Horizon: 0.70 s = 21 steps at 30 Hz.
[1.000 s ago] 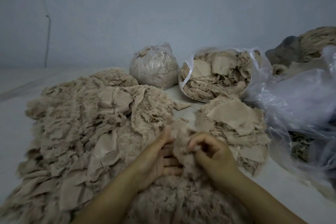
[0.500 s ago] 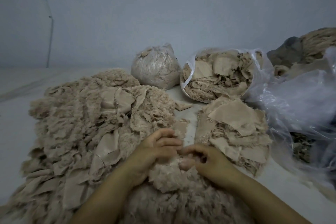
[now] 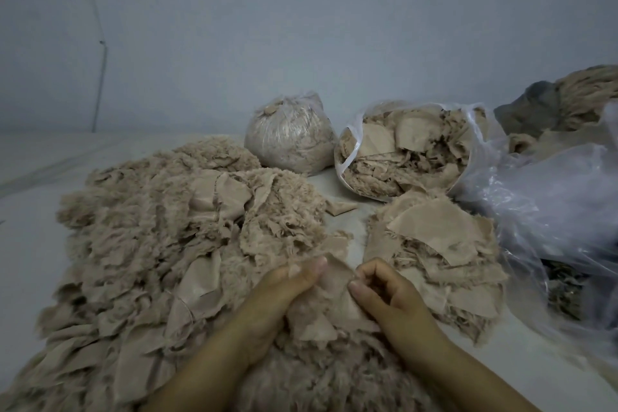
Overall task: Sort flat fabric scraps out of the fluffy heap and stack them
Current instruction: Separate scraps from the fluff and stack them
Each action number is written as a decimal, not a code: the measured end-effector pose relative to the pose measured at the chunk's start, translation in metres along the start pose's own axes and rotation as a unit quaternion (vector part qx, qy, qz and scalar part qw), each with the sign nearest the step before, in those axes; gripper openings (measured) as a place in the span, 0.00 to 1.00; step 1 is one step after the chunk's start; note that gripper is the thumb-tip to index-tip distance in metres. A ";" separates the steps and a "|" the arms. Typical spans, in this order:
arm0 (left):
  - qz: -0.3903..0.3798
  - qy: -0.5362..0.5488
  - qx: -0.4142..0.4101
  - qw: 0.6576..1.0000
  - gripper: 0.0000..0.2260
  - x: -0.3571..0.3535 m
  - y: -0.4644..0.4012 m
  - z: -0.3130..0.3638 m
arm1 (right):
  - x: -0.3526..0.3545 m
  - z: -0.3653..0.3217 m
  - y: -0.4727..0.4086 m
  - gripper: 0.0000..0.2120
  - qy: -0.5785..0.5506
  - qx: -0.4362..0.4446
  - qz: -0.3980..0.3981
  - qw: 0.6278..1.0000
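A big fluffy beige heap [image 3: 160, 244] of furry and flat pieces covers the left and near part of the surface. To the right of it lies a lower stack of flat beige scraps [image 3: 431, 237]. At the heap's near edge a flat beige scrap [image 3: 334, 288] is stretched between my hands. My left hand [image 3: 284, 294] grips its left edge with thumb on top. My right hand [image 3: 384, 291] pinches its right edge with curled fingers, close to the stack.
An open clear bag of beige scraps [image 3: 401, 157] stands behind the stack, a tied round bag [image 3: 291, 134] to its left. Loose clear plastic [image 3: 551, 211] spreads at the right over darker material. One scrap [image 3: 341, 207] lies alone on the pale surface.
Both hands have lifted slightly and drawn apart, spreading the scrap flat side up between them; a second ago they worked a fluffy piece close together.
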<state>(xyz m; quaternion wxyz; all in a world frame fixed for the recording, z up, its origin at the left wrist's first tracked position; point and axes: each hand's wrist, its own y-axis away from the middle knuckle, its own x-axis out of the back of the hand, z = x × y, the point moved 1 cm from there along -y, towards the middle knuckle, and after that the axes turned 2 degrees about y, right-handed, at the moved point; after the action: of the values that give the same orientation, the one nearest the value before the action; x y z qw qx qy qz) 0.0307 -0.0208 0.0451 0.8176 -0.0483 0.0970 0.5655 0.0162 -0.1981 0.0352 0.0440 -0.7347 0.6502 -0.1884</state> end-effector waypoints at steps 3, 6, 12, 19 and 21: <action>0.063 0.025 -0.022 0.997 0.04 -0.002 -0.003 -0.001 | -0.001 -0.004 0.001 0.07 0.001 0.025 0.028 0.999; 0.099 0.064 -0.020 0.993 0.14 -0.001 -0.007 -0.002 | -0.004 -0.005 0.001 0.08 0.042 0.039 0.053 0.997; -0.010 0.074 -0.026 0.997 0.12 -0.011 -0.006 -0.009 | -0.009 -0.007 0.003 0.09 0.065 0.046 0.031 0.996; 0.279 0.032 -0.068 0.957 0.09 0.006 -0.022 -0.002 | -0.001 -0.010 -0.001 0.11 0.049 0.045 0.102 0.993; 0.266 0.025 -0.078 0.961 0.07 0.008 -0.019 -0.003 | 0.002 -0.006 -0.002 0.12 0.032 0.024 0.138 0.990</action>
<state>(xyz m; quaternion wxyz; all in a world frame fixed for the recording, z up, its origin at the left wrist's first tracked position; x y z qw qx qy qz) 0.0509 -0.0208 0.0398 0.6287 -0.0986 0.0823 0.7669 0.0167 -0.1987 0.0422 0.0669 -0.6302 0.7418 -0.2194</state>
